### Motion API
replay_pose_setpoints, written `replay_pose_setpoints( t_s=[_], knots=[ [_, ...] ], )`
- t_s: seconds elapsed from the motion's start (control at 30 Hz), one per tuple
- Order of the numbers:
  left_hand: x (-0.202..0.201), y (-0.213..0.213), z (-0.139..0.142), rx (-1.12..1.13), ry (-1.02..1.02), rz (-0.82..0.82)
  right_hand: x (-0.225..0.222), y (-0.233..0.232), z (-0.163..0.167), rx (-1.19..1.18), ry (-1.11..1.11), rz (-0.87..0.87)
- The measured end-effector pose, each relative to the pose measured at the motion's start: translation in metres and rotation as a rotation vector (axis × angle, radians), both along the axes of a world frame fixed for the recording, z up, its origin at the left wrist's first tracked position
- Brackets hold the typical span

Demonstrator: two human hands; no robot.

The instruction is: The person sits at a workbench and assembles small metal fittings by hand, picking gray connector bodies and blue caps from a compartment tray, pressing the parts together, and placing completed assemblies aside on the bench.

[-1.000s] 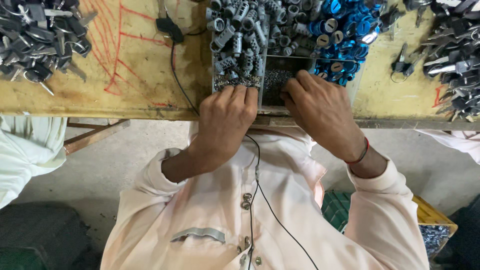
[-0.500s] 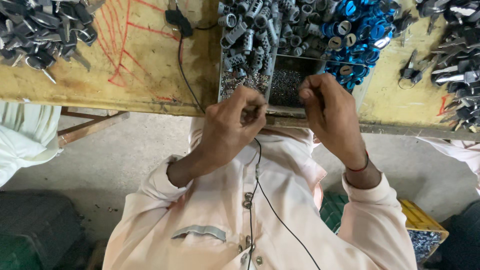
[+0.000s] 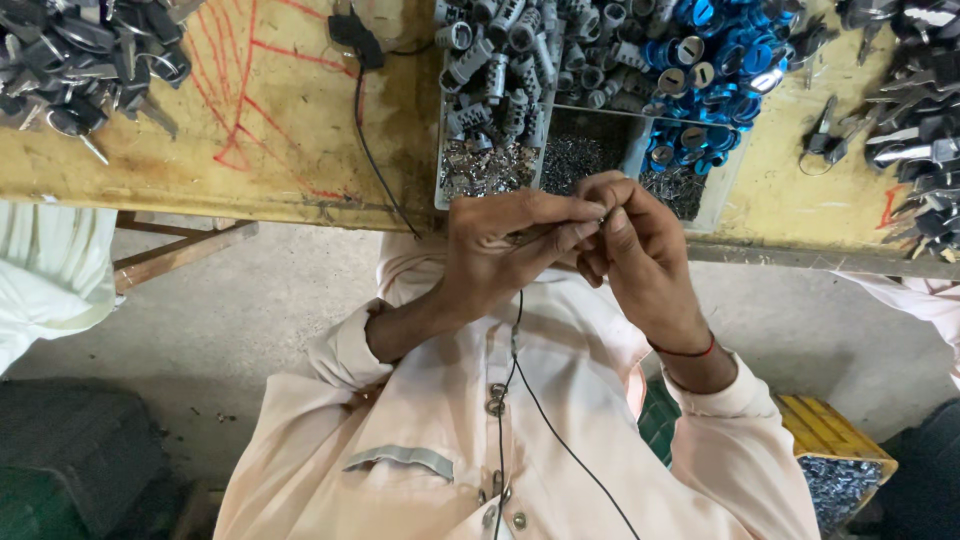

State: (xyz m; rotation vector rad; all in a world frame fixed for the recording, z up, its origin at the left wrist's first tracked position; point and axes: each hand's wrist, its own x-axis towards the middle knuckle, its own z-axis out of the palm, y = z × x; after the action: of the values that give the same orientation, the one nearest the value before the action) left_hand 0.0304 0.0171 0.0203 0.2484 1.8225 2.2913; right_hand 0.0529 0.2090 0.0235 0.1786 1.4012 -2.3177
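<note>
My left hand [image 3: 505, 245] and my right hand [image 3: 640, 250] meet in front of my chest, just below the table edge. The fingertips of both pinch a small metal part [image 3: 601, 214], mostly hidden by the fingers. A red thread circles my right wrist. Just beyond the hands stands a divided tray [image 3: 437, 150] on the yellow table [image 3: 300, 120]. It holds grey lock cylinders [image 3: 490, 70], blue rings [image 3: 720, 50] and tiny metal pieces [image 3: 575, 160].
Piles of dark keys lie at the table's left [image 3: 80, 50] and right [image 3: 920, 90]. A black cable [image 3: 370, 130] runs off the table edge. A yellow crate [image 3: 840, 450] of metal parts sits at lower right. Another person's white clothing [image 3: 50, 270] is at the left.
Both hands have lifted out of the tray and drawn back toward my chest. The fingertips now come together around a small part.
</note>
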Motion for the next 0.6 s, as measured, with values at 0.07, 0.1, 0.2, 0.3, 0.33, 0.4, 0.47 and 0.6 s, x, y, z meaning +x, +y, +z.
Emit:
replay_pose_setpoints(
  t_s=[0.07,0.1,0.2,0.3,0.33,0.4,0.47,0.6],
  knots=[
    [-0.001,0.000,0.000,-0.047,0.088,0.004,0.001,-0.001,-0.001,0.159,0.117,-0.007],
    [-0.002,-0.001,0.000,-0.070,0.133,0.006,0.002,-0.002,-0.001,0.240,0.176,-0.011],
    [-0.005,-0.002,0.003,-0.088,0.220,0.012,0.004,-0.008,0.001,0.363,0.284,-0.069],
    [-0.003,-0.006,0.009,-0.279,0.270,0.037,0.004,-0.013,0.001,0.702,0.523,-0.134],
    [-0.003,-0.008,0.010,-0.296,0.266,0.028,0.003,-0.014,0.001,0.649,0.532,-0.138],
    [-0.004,-0.009,0.011,-0.330,0.261,0.009,0.001,-0.014,0.000,0.540,0.550,-0.148],
    [-0.006,-0.011,0.008,-0.124,-0.026,-0.081,-0.003,-0.013,0.001,0.395,0.291,-0.078],
    [-0.010,-0.010,0.001,0.055,-0.211,-0.136,-0.011,-0.017,0.014,0.215,0.024,-0.042]
  ],
)
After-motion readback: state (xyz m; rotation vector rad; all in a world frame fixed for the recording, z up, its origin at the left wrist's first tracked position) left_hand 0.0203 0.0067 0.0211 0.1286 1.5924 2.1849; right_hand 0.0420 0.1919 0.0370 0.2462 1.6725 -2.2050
